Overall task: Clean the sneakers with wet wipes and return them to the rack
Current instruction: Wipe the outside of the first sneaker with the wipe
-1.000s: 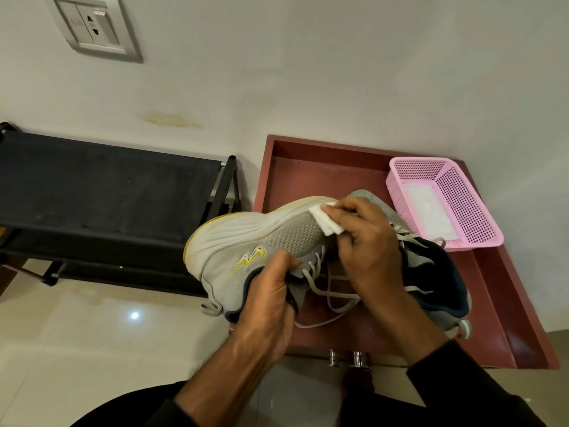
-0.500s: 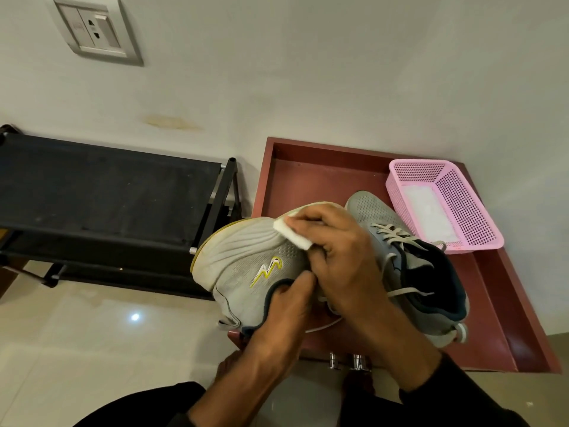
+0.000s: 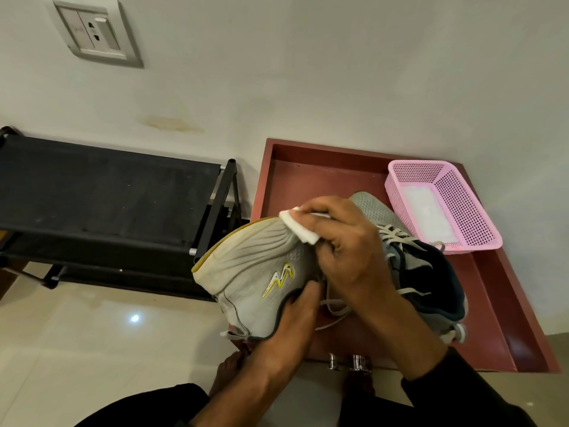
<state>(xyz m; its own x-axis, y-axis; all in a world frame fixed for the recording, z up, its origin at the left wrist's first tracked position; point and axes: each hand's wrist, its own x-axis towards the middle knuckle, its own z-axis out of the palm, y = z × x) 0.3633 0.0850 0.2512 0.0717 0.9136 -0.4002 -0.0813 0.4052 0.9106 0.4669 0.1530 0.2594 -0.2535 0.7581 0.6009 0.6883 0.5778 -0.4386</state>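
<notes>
Left hand (image 3: 295, 315) grips the tilted sneaker (image 3: 255, 272) at its collar. Right hand (image 3: 345, 251) pinches a wipe (image 3: 297, 224) against the sole edge.

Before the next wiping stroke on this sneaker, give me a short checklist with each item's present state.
1. Wipe in the right hand, pressed on the sole: ok.
2. Left hand holds the held sneaker at its collar: ok.
3. Held sneaker tipped on its side, sole rim facing up: ok.
4. Second sneaker lies on the red table, out of the wipe's path: ok.
5. Spare wipes in the pink basket: something white lies inside; cannot tell what.
6. Rack top shelf free for return: ok.
</notes>
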